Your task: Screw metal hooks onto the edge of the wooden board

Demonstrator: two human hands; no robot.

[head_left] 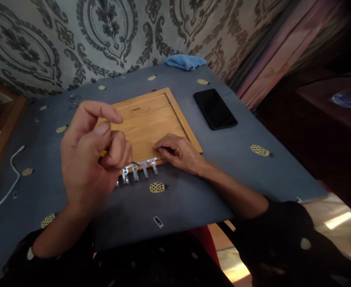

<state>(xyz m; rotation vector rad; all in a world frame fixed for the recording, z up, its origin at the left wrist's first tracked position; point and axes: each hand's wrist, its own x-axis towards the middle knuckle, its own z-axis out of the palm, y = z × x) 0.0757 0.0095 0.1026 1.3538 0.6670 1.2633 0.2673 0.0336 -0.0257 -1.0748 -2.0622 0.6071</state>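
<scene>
My left hand (93, 155) is raised over the left part of a wooden board (145, 123). Its fingers are curled round a screwdriver (103, 153); a bit of yellow handle shows between them, and a thin shaft comes out toward the metal hooks. A row of shiny metal hooks (144, 169) lies along the board's near edge, its left end partly hidden by my left hand. My right hand (181, 153) rests on the board's near right part, just right of the hooks. Its fingers and thumb are closed together, and what they hold, if anything, is hidden.
A black phone (215, 109) lies right of the board. At the back, a blue cloth (186, 62) sits by the patterned wall. A white cable (14, 169) runs along the left of the grey-blue tablecloth (193, 203), near a wooden shelf (6, 131).
</scene>
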